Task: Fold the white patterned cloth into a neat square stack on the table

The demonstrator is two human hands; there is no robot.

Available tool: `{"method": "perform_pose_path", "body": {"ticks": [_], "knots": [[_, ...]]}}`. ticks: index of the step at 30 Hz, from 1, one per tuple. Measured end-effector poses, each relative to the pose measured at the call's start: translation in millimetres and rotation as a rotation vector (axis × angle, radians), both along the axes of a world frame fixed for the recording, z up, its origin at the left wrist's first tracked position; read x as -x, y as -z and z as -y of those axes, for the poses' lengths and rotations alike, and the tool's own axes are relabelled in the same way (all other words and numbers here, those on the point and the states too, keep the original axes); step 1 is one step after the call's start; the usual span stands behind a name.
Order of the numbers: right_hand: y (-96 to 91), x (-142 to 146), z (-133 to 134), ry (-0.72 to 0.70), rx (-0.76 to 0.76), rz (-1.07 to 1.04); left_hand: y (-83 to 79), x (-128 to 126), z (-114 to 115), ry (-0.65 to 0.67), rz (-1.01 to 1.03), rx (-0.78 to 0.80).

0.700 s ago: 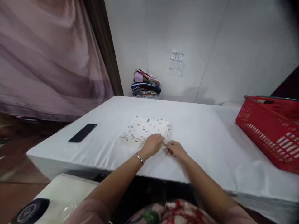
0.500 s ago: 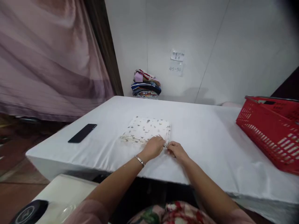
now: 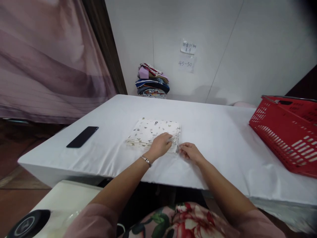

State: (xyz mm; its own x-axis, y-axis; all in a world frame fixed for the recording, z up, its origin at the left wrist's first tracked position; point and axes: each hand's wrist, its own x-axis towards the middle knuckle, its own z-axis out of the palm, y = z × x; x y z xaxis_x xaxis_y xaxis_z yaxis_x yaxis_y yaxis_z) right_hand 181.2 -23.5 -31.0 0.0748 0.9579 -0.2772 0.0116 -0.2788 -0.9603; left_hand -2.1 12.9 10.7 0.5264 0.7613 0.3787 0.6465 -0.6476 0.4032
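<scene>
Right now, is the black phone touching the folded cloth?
No, the black phone lies flat on the white table, left of the folded cloth, with a visible gap between.

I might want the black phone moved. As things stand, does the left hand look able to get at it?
Probably yes, with a stretch: only part of the low folded cloth and white tabletop lie between the left hand and the black phone. That hand holds the cloth, though.
</scene>
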Motion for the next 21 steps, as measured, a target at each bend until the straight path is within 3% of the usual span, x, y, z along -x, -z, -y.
{"method": "perform_pose_path", "body": {"ticks": [3,12,17,21], "knots": [[-1.4,1.1,1.3,-0.107,0.069,0.061,-0.5,0.6,-0.1,0.029,-0.017,-0.005],[-6.9,19.9,6.4,-0.209,0.127,0.193,7.2,1.4,2.3,0.094,-0.058,-0.028],[-4.0,25.1,7.8,-0.14,0.113,0.202,9.3,1.3,3.0,0.107,-0.078,-0.029],[-6.3,26.1,10.8,-0.015,0.088,-0.029,10.3,0.9,2.4,0.123,-0.103,-0.065]]}}
